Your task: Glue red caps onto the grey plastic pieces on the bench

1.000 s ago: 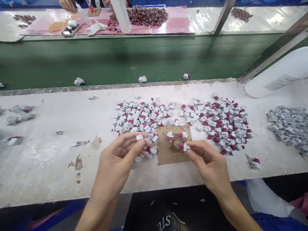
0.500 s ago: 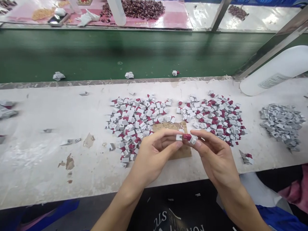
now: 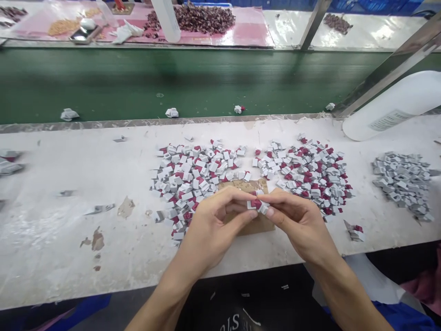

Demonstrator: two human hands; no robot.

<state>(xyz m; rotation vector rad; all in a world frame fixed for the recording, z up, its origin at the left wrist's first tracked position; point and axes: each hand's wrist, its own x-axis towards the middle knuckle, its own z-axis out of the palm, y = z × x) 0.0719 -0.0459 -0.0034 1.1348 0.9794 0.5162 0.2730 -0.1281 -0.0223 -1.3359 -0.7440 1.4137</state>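
Observation:
Between my hands is a small white and dark red plastic part (image 3: 257,204), held above a brown cardboard piece (image 3: 258,226). My left hand (image 3: 218,218) pinches its left, white end with thumb and forefinger. At the right end, the thumb and fingertips of my right hand (image 3: 302,219) grip the same part, and the two hands nearly touch. The fingertips hide some of it. A pile of white and dark red parts (image 3: 193,170) spreads beyond my left hand, and a similar pile (image 3: 310,172) lies beyond my right hand.
A heap of plain grey-white pieces (image 3: 403,184) lies at the right. Behind it a white bottle (image 3: 396,105) leans near a metal post (image 3: 386,71). A green conveyor belt (image 3: 138,82) runs behind the table, carrying a few small parts. One loose part (image 3: 355,231) sits near the front edge.
My hands have come closer together. The white piece in my left hand, apart from the red and white one before, now meets it. The parts on the belt have shifted left.

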